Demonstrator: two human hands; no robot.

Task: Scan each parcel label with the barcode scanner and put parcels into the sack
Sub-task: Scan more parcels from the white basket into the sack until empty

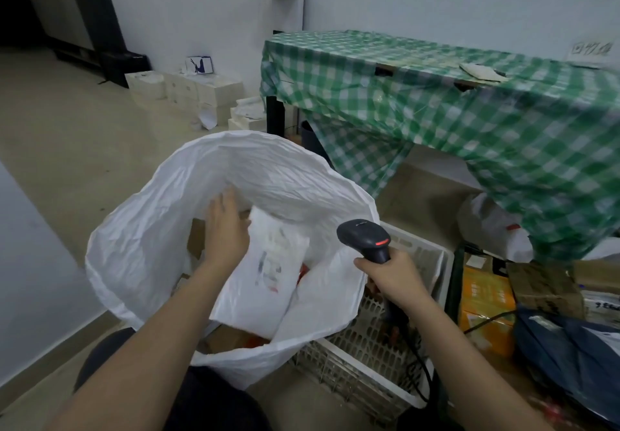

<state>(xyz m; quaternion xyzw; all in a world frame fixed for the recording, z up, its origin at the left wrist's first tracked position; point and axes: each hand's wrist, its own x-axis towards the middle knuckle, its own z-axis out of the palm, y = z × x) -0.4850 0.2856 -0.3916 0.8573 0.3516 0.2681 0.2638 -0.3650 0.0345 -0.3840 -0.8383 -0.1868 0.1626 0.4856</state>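
Note:
A large white sack (144, 239) stands open in front of me. Inside it lies a white plastic parcel (268, 273) with a printed label, on top of brown cardboard parcels. My left hand (225, 229) reaches into the sack with its fingers straight, touching the parcel's upper left edge. My right hand (392, 271) grips the handle of a black barcode scanner (364, 234) just right of the sack's rim; a red light shows on the scanner's head.
A white slotted plastic crate (419, 262) sits right of the sack. Further right lie an orange box (486, 299), brown cartons and dark blue mailer bags (563, 346). A table with a green checked cloth (469, 101) stands behind. White boxes line the far wall.

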